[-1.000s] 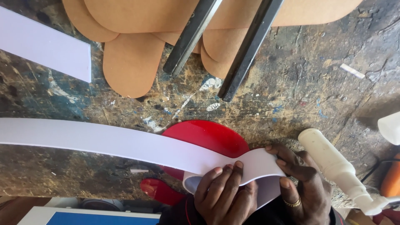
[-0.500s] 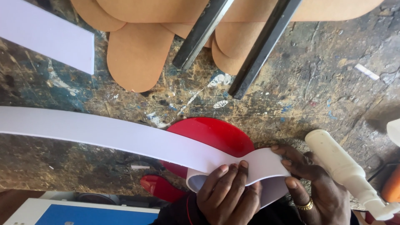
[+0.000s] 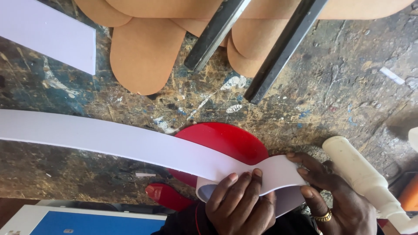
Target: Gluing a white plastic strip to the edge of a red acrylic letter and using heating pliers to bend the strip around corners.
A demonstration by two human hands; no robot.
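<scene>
Fingers of the left hand (image 3: 239,204) press down on the folded end of a long white strip (image 3: 130,141) at the bench's near edge, while the right hand (image 3: 333,196) pinches that fold. Beyond, the strip crosses a red sole (image 3: 226,141); tan cutouts (image 3: 143,54) lie farther. The fold has tightened since earlier.

This is a craft workshop: the wooden workbench (image 3: 339,82) is scarred and spattered with old paint and glue (blue, white and yellow flecks all over). Tan cut-out pattern pieces (image 3: 143,56) lie at the upper middle, with two dark metal bars (image 3: 283,52) across them.
</scene>
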